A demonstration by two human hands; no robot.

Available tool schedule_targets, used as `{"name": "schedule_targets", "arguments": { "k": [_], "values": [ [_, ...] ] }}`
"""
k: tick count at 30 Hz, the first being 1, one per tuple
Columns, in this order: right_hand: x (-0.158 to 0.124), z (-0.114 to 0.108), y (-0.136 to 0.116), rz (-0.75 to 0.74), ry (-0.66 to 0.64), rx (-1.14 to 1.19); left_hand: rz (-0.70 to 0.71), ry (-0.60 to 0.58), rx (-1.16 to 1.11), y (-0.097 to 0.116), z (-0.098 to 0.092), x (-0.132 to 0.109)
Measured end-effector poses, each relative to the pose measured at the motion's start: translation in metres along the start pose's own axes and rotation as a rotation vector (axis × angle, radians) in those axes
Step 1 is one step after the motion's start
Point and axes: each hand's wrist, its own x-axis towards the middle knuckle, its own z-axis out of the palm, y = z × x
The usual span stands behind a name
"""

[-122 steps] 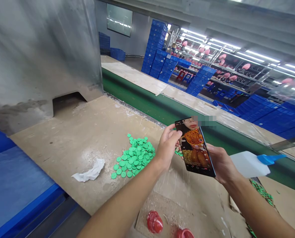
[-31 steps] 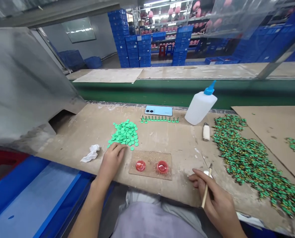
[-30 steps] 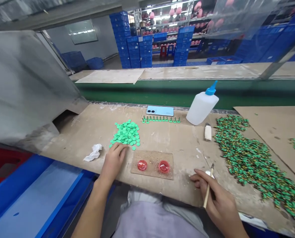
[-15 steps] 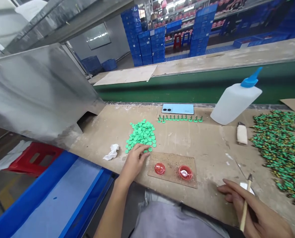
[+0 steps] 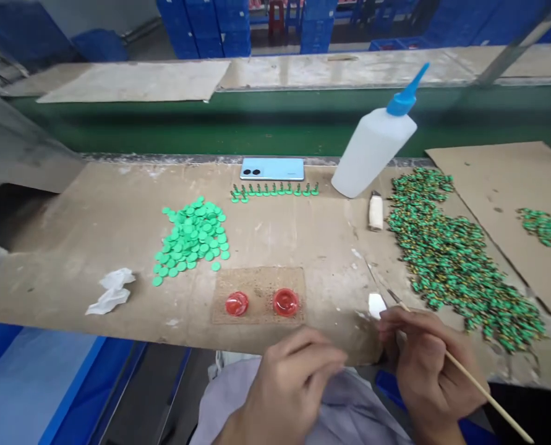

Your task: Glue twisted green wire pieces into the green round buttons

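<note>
Blue crates (image 5: 231, 25) and a red stool (image 5: 276, 17) stand in the room behind, past a green strip (image 5: 266, 130) that runs along the far edge of the brown table (image 5: 275, 238). Grey metal (image 5: 22, 145) rises at the table's far left corner.

Right hand (image 5: 430, 364) grasps a thin brush (image 5: 467, 372) close to its tip, in front of the table's near edge toward the right. The brush slants, its tip over the table and its handle end down to the right. A white piece (image 5: 376, 305) lies just beside the fingers.

Left hand (image 5: 298, 377) is raised before the middle of the near edge, fingers bent and drawn together, apart from the right. It is blurred, and I cannot tell whether anything is pinched in it. Nearest to it are two red cups (image 5: 286, 302) on a board (image 5: 261, 276) by the near edge.

Left of centre lies a heap of green discs (image 5: 194, 235), with a crumpled tissue (image 5: 112, 290) nearer the left edge. At the far edge a phone (image 5: 275, 169) lies behind a row of standing figures (image 5: 274, 191); right of it is a tilted bottle (image 5: 372, 151). A large green pile (image 5: 461, 259) spreads along the right side, beside a cardboard sheet (image 5: 498, 182).
</note>
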Motion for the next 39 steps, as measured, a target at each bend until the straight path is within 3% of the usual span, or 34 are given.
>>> {"name": "schedule_targets", "arguments": {
  "k": [2,5,11,21,27,30,33,36,39],
  "values": [
    [0.004,0.005,-0.004,0.037,0.053,0.06,-0.025,-0.038,0.108,-0.012,0.021,0.001],
    [0.008,0.006,-0.007,0.088,0.051,0.072,-0.054,-0.091,0.253,-0.021,0.032,0.001],
    [0.006,0.003,-0.006,0.146,0.042,0.091,-0.06,-0.149,0.396,-0.015,0.028,0.001],
    [0.002,-0.001,-0.005,0.192,-0.015,0.097,-0.008,-0.099,0.537,-0.017,0.036,0.001],
    [0.0,-0.004,-0.004,0.185,-0.037,0.113,-0.045,-0.183,0.423,-0.014,0.028,0.003],
    [0.001,-0.007,-0.005,0.143,-0.009,0.126,-0.041,-0.165,0.379,-0.018,0.027,0.0],
    [0.006,-0.009,-0.01,0.157,-0.074,0.145,-0.029,-0.123,0.417,-0.022,0.028,-0.004],
    [0.02,-0.003,-0.021,0.189,-0.234,0.107,0.01,-0.128,0.42,-0.024,0.028,-0.006],
    [0.04,0.015,-0.035,0.085,-0.399,0.0,0.034,-0.149,0.392,-0.026,0.024,-0.006]
  ]
}}
